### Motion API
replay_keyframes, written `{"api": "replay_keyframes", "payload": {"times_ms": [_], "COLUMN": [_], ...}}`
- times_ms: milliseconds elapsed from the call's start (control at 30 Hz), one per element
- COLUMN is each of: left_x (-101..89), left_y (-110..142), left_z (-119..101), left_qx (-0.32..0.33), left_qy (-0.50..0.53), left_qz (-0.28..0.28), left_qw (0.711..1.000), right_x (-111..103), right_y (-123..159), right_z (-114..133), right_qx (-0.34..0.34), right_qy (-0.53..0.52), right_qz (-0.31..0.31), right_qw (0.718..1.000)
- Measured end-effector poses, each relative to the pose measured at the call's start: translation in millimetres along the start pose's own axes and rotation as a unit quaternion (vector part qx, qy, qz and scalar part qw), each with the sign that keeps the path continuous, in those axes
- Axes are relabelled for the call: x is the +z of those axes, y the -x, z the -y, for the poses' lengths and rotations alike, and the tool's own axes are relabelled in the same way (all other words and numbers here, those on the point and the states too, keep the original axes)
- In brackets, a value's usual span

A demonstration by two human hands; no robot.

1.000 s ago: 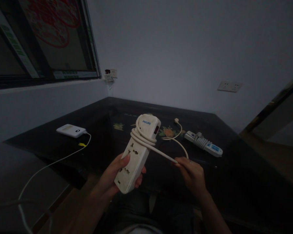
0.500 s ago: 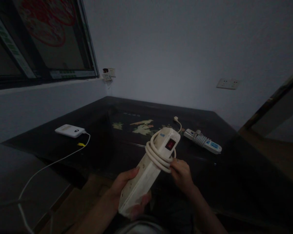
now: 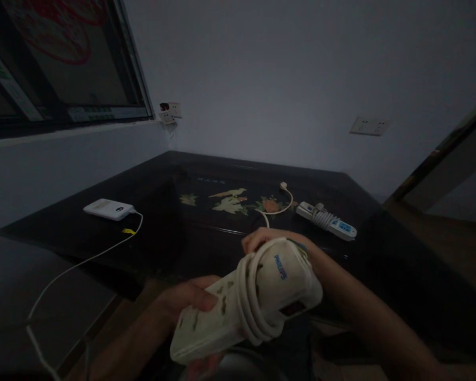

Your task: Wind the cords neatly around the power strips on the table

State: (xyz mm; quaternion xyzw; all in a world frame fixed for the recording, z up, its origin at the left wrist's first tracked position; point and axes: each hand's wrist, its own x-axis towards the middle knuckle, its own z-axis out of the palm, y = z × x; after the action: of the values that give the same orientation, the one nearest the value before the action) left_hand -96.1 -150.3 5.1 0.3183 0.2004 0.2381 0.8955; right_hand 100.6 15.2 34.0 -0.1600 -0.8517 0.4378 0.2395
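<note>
My left hand (image 3: 194,299) grips a white power strip (image 3: 208,323), thumb on its socket face and fingers underneath. The strip is tilted, its end with the dark red switch pointing right. Several turns of its white cord (image 3: 248,299) wrap around that end. Behind the strip, my right hand (image 3: 262,238) is closed on the cord; the strip hides part of this hand. From there the free cord runs over the table to its plug (image 3: 283,186).
A second power strip (image 3: 343,228), its cord wound around it, lies on the dark table (image 3: 174,238) at right. At left is a white power bank (image 3: 109,209) with a cable trailing off the edge. Wall sockets (image 3: 368,126) sit behind.
The power strip has turned so its switch end points more to the right and is nearer to me. My right hand has moved from the strip's right side to behind it, carrying the cord.
</note>
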Motion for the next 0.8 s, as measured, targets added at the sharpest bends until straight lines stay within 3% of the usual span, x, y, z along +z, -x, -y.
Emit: {"api": "replay_keyframes", "payload": {"times_ms": [33, 67, 100, 200, 267, 400, 567, 667, 800], "left_x": [2.2, 3.7, 4.4, 3.3, 1.8, 0.2, -13.6, -25.8, -32.0], "left_y": [3.4, 6.3, 9.1, 17.0, 21.4, 24.4, 20.2, 22.5, 33.1], "left_z": [-7.1, -13.7, -19.4, -31.4, -36.0, -41.0, -42.6, -42.6, -43.6], "left_qx": [-0.016, -0.021, -0.018, -0.011, 0.006, 0.049, 0.082, 0.113, 0.144], "left_qy": [-0.008, -0.027, -0.055, -0.185, -0.29, -0.459, -0.577, -0.57, -0.56], "left_qz": [0.002, -0.009, -0.025, -0.095, -0.163, -0.27, -0.372, -0.431, -0.489], "left_qw": [1.0, 0.999, 0.998, 0.978, 0.943, 0.845, 0.723, 0.69, 0.653], "right_x": [-5.0, -9.5, -13.5, -21.6, -23.3, -16.5, 4.2, 13.8, 21.5], "right_y": [-10.4, -21.4, -32.6, -64.2, -80.5, -98.8, -101.7, -99.2, -97.7], "right_z": [1.8, 4.5, 8.0, 22.5, 34.2, 59.4, 89.5, 102.1, 104.9], "right_qx": [-0.005, -0.005, 0.005, 0.011, 0.0, -0.024, -0.019, -0.024, -0.071], "right_qy": [-0.014, -0.025, -0.024, 0.054, 0.128, 0.232, 0.346, 0.414, 0.407], "right_qz": [0.107, 0.176, 0.274, 0.34, 0.321, 0.265, 0.2, 0.148, 0.088], "right_qw": [0.994, 0.984, 0.961, 0.939, 0.938, 0.936, 0.916, 0.898, 0.906]}}
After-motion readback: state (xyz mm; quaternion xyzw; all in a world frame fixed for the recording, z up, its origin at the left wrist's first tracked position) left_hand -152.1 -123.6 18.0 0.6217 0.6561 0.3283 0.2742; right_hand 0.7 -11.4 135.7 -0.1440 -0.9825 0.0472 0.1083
